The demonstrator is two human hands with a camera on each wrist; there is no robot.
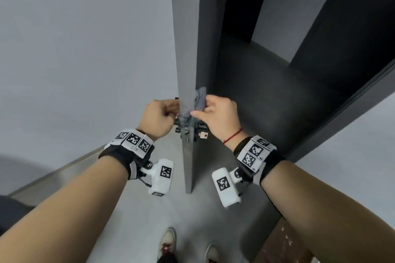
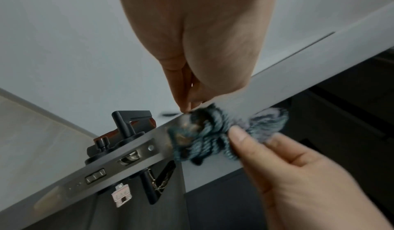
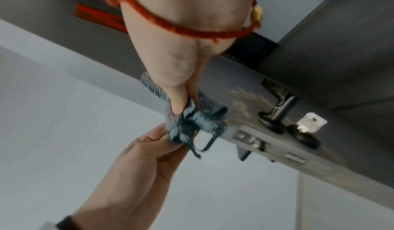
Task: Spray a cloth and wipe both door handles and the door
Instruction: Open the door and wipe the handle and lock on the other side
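From the head view, our left hand (image 1: 159,118) and right hand (image 1: 218,113) pinch the cloth (image 1: 197,103) over the door (image 1: 188,49) edge, just above the mostly hidden handles. The left wrist view shows one black handle (image 2: 130,119) clearly; the cloth blurs. The right wrist view shows the other handle (image 3: 279,99), smeared, beside a key (image 3: 312,122).

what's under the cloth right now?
The cloth is draped over the door's narrow edge, above the latch plate, pinched by the left hand and right hand. The strip of edge beneath it is covered.
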